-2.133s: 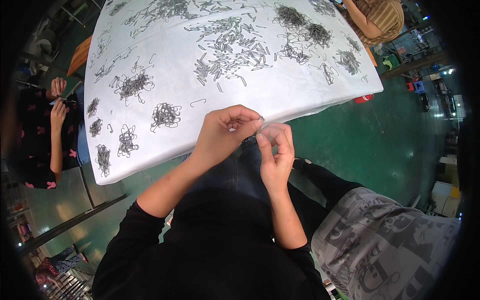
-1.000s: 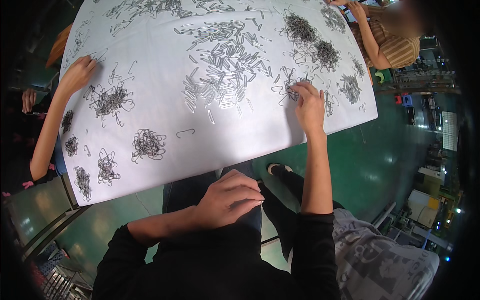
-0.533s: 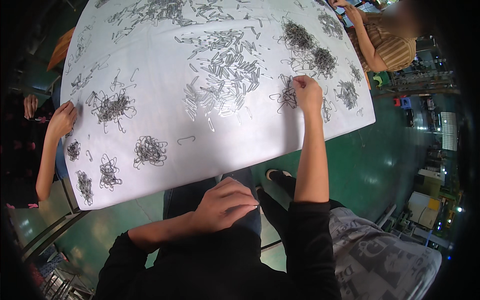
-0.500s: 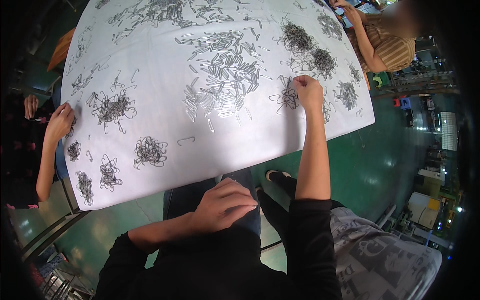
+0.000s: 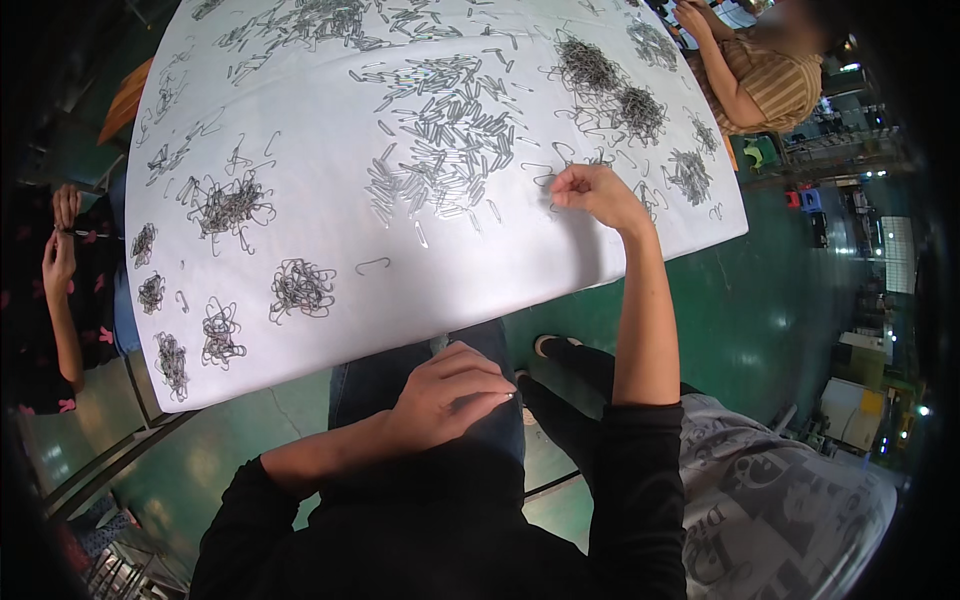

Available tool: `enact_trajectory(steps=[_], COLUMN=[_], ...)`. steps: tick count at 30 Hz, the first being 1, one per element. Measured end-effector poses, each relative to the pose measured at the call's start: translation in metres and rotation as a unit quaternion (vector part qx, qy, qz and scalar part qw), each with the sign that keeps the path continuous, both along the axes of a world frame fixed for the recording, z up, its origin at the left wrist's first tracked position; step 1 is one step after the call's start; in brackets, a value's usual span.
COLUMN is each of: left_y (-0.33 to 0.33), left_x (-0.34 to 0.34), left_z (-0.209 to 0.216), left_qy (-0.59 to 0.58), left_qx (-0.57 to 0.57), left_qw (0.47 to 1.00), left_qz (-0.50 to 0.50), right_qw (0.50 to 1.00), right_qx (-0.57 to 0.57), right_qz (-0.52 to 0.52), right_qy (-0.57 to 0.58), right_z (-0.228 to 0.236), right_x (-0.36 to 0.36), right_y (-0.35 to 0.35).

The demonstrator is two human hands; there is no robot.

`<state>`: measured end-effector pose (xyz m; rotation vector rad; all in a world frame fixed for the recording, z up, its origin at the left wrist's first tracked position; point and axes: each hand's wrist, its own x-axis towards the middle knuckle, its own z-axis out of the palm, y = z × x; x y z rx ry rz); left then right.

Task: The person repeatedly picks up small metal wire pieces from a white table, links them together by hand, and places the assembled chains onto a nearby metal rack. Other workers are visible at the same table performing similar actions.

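Observation:
My right hand (image 5: 603, 197) is over the right part of the white-covered table (image 5: 450, 285), thumb and fingers pinched together. Whatever is between those fingertips is too small to make out. Just beneath and behind it lies a loose pile of bent wire hooks (image 5: 565, 158), partly covered by the hand. My left hand (image 5: 450, 392) stays close to my body, below the table's front edge, its fingers closed in a pinch. A tiny shiny tip shows at its fingertips; the rest of that piece is hidden.
Narrow metal clips (image 5: 455, 140) lie spread across the table's middle. Dense heaps of wire hooks (image 5: 587, 62) lie at the far right, more hook piles (image 5: 303, 287) at the left. Co-workers stand at the left (image 5: 62, 260) and far right (image 5: 765, 85); someone in patterned grey cloth (image 5: 770, 500) is beside me.
My right hand has moved left off the hook pile, still pinched, and its forearm has swung right. My left hand has barely moved. The left co-worker's hand has drawn back from the table.

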<state>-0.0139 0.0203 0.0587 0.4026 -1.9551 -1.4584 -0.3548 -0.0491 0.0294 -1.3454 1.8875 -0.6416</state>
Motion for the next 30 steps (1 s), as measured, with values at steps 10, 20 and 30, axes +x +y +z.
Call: enact_trajectory(steps=[10,20,30], left_y=[0.007,0.006,0.006], left_x=[0.001,0.000,-0.004], left_z=[0.006,-0.003,-0.003], left_qy=[-0.015,-0.004,0.007], left_qx=[-0.016,-0.016,-0.020], left_qw=[1.000,0.999,0.996], left_qz=[0.021,0.041,0.082], right_qw=[0.938,0.907,0.829], right_qx=[-0.046,-0.165,-0.282], right_qz=[0.047,-0.257,-0.274], right_qy=[0.340,-0.289,-0.398], right_z=[-0.013,0.027,0.050], right_x=[0.037,0.137,0.220], right_y=[-0.041,0.127,0.178])
